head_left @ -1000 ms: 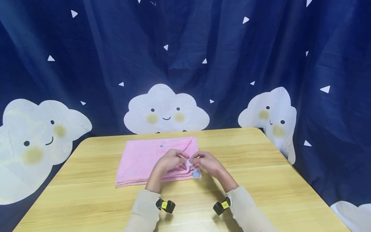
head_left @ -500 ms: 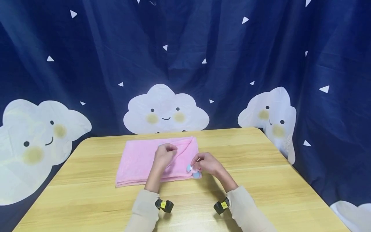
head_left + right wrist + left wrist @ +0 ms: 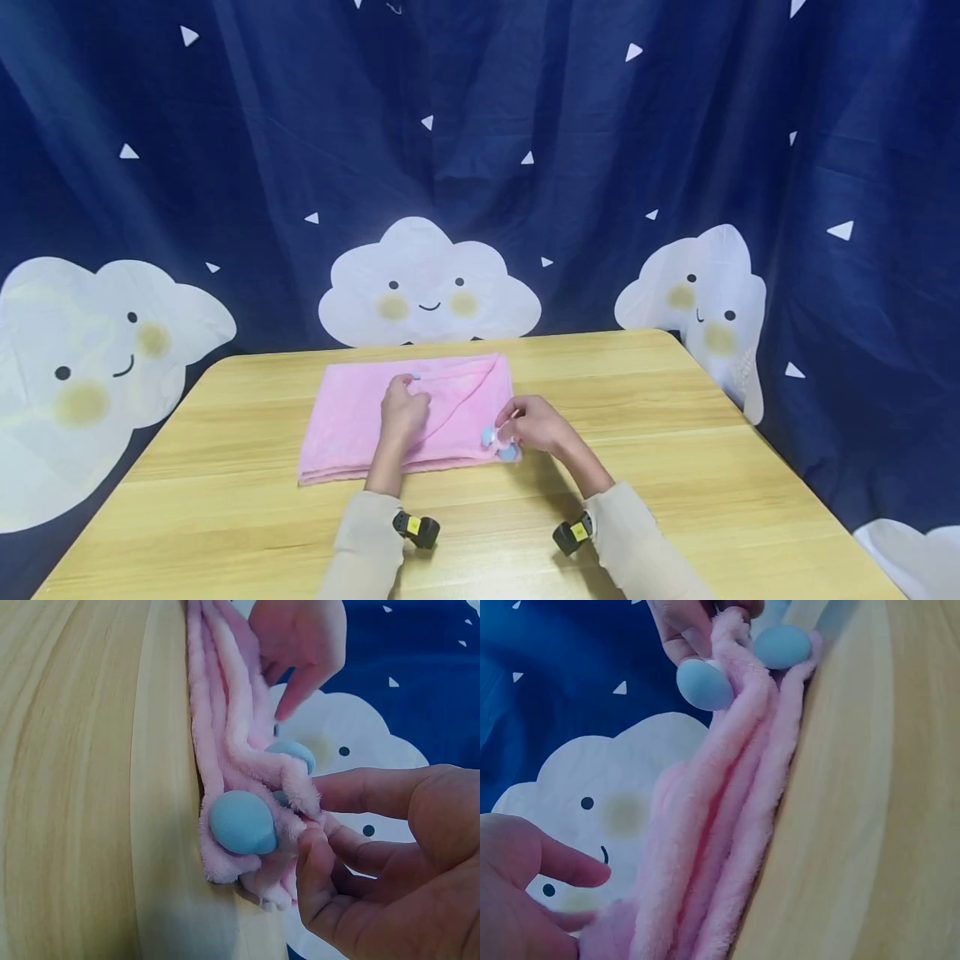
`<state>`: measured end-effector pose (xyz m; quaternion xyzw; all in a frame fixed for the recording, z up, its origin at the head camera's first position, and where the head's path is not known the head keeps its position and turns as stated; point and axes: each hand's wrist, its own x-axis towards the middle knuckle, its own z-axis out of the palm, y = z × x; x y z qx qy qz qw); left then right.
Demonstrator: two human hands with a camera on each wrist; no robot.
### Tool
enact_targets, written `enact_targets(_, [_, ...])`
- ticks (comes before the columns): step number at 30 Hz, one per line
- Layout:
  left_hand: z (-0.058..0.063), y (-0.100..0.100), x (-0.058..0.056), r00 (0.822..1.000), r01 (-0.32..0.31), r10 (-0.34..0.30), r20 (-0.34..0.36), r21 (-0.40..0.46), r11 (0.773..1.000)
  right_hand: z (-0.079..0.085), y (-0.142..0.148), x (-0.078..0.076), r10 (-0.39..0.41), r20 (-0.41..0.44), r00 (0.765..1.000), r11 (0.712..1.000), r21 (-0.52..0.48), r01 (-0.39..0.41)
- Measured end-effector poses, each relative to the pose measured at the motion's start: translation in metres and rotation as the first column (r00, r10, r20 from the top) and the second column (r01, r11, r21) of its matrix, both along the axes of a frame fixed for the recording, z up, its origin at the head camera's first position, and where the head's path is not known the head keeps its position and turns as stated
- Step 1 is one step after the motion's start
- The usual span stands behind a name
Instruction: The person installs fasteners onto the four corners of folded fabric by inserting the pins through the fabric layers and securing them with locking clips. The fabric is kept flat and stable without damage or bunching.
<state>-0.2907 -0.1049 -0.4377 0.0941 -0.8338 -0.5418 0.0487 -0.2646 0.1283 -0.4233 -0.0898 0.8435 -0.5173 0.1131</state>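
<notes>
A folded pink plush cloth (image 3: 348,425) lies on the wooden table, its layers stacked along the near edge. My right hand (image 3: 534,423) pinches its fuzzy edge at the near right corner between thumb and fingers. Beside that pinch are two blue round knobs; the larger-looking one (image 3: 241,821) sits low on the corner in the right wrist view, and the other knob (image 3: 294,754) is higher up. My left hand (image 3: 403,410) is over the cloth's middle, fingertips right by a small blue knob (image 3: 416,377) farther back. Its thumb and finger stand apart in the left wrist view.
The light wooden table (image 3: 652,500) reaches out around the cloth. A dark blue curtain (image 3: 480,125) with white clouds and triangles hangs behind and to the sides. Each wrist carries a small black camera, such as the left camera (image 3: 420,531).
My left hand has let go of the cloth by the right corner and moved left and back to the far blue knob. My right hand stays at the corner, and the edge there lies flatter.
</notes>
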Motion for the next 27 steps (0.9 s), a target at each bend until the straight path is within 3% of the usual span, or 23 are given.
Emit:
enact_targets(4, [0.003, -0.003, 0.0, 0.999, -0.004, 0.0, 0.034, 0.118, 0.993, 0.001, 0.0, 0.0, 0.003, -0.004, 1.0, 1.0, 0.002, -0.003])
enact_targets(7, [0.008, -0.004, 0.001, 0.996, 0.058, -0.068, 0.056, 0.166, 0.984, 0.002, 0.0, 0.0, 0.005, -0.002, 1.0, 1.0, -0.001, -0.005])
enact_targets(12, [0.015, 0.0, 0.004, 0.972, 0.201, -0.216, 0.092, 0.144, 0.969, 0.004, 0.0, 0.0, -0.001, 0.012, 1.0, 1.0, 0.006, 0.001])
enact_targets(14, [0.015, 0.002, 0.004, 0.966, 0.219, -0.232, 0.112, 0.12, 0.968, 0.004, 0.0, 0.0, -0.003, 0.016, 1.0, 1.0, 0.007, 0.003])
enact_targets(20, [0.009, 0.007, 0.002, 0.965, 0.236, -0.232, 0.119, -0.026, 0.971, 0.005, 0.001, -0.001, -0.004, 0.016, 1.0, 1.0, 0.005, 0.004])
enact_targets(27, [0.005, 0.014, 0.003, 0.978, 0.188, -0.192, 0.083, 0.044, 0.981, 0.006, 0.001, -0.001, -0.003, 0.018, 1.0, 1.0, 0.005, 0.003])
